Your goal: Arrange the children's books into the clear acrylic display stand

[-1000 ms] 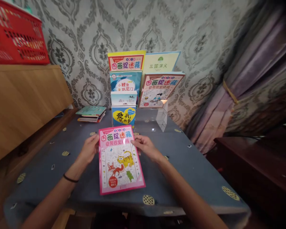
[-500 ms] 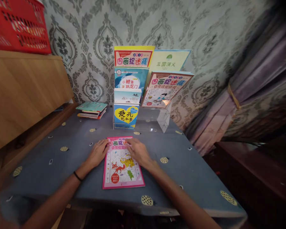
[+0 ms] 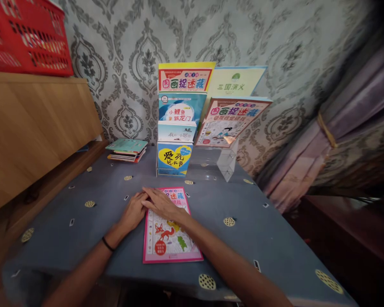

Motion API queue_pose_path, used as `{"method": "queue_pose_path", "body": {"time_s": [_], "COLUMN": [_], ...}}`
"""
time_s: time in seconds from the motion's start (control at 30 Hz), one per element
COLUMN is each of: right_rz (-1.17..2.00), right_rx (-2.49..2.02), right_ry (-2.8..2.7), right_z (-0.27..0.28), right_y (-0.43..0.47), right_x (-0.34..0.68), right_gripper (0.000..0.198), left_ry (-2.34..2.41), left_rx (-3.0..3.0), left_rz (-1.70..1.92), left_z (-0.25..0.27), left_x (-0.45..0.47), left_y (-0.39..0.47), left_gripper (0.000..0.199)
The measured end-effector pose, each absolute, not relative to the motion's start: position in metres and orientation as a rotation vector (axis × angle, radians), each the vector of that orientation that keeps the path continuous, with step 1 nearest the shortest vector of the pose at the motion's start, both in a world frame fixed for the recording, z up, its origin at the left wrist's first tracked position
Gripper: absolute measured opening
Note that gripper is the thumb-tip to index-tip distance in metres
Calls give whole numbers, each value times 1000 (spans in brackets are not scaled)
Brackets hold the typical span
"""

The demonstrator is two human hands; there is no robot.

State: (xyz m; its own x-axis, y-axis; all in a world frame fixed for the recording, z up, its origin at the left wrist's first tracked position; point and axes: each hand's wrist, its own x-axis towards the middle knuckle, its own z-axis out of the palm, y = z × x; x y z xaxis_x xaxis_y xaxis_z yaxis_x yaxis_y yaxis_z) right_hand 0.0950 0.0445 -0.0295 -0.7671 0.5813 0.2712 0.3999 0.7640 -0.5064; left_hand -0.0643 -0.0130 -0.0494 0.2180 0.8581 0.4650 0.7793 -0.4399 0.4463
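Observation:
A pink-bordered picture book (image 3: 185, 251) lies face up on the table, with a fox and a yellow animal on its cover. My left hand (image 3: 133, 211) rests at the book's upper left edge, its fingers loosely stretched and partly covered by the other hand. Across the upper part of the cover lies my right hand (image 3: 161, 204), open and flat, its fingertips over the left fingers at the top left corner. The two hands hide part of the title and the yellow animal.
A clear acrylic rack (image 3: 228, 164) stands behind the book, holding a blue-and-yellow book (image 3: 174, 158), a brown-bordered book (image 3: 232, 121) and several others. A small book stack (image 3: 127, 147) sits to its left. A red basket (image 3: 28, 38) stands on a wooden cabinet (image 3: 41, 128); a curtain (image 3: 307, 145) hangs at right.
My right hand has moved left across the cover to meet my left hand at the book's top left corner. The view has shifted slightly.

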Motion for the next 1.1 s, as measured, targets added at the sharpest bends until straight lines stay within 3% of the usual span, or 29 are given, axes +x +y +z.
{"method": "queue_pose_path", "body": {"time_s": [0.2,0.7,0.93,1.1], "right_rz": [556,616,591,598], "right_rx": [-764,-1137,-1072,-975], "right_ry": [-2549,-2445,-2363,-2299], "right_z": [-32,-32,-58,-65], "right_y": [47,51,64,68], "right_x": [113,209,218,220], "right_gripper": [58,55,53,51], "left_ry": [1699,1820,1812,1755], "left_rx": [2361,2364,2680,2813], "left_rz": [992,1023,1146,993], "left_z": [-55,-85,-99,-88], "left_x": [-65,-62,-65,-54], "left_y": [-13,-5,7,7], "left_gripper": [33,40,32,37]}}
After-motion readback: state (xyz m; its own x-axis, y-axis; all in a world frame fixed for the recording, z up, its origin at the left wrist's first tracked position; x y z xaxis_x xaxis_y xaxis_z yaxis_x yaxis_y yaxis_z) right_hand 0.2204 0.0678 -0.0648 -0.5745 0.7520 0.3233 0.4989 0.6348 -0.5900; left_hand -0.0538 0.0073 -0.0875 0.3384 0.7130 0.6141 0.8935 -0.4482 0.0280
